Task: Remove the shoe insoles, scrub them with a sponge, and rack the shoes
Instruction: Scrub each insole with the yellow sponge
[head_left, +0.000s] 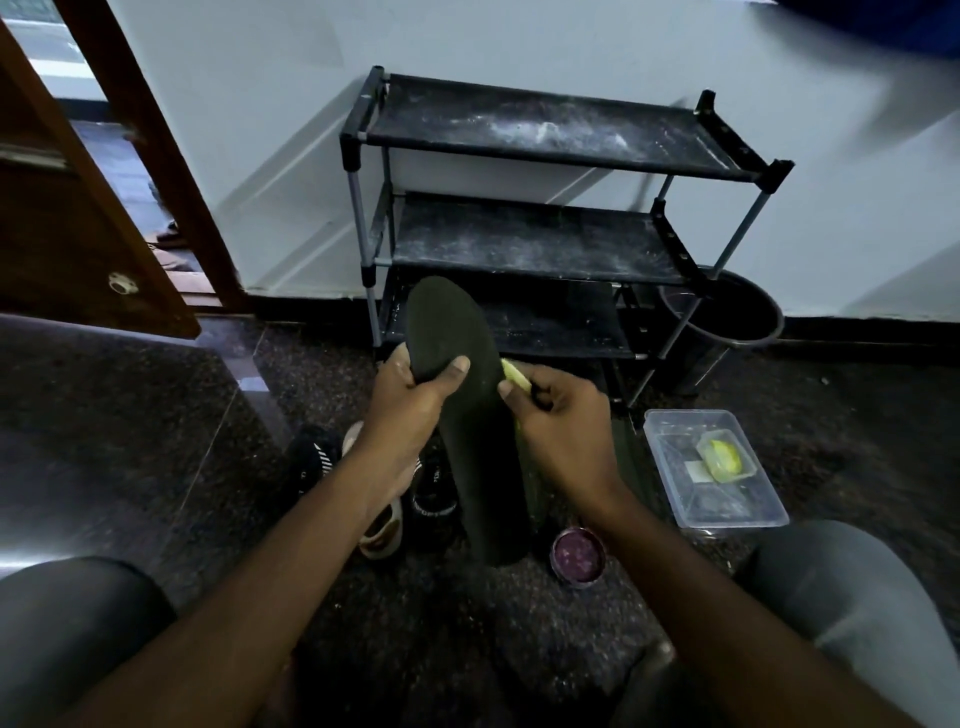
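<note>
Hands hold insole; clear tub contains yellow sponge.

Hands hold insole, sponge

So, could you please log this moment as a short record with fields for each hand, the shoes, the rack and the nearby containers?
left hand: grips the dark insole, thumb on top
right hand: presses a yellow-green sponge to the insole's edge
shoes: on the floor, under the arms
shoe rack: three dusty tiers, no shoes on them
clear tub: right of the insole, holds a yellow-green piece
round tin: open, on the floor
</note>
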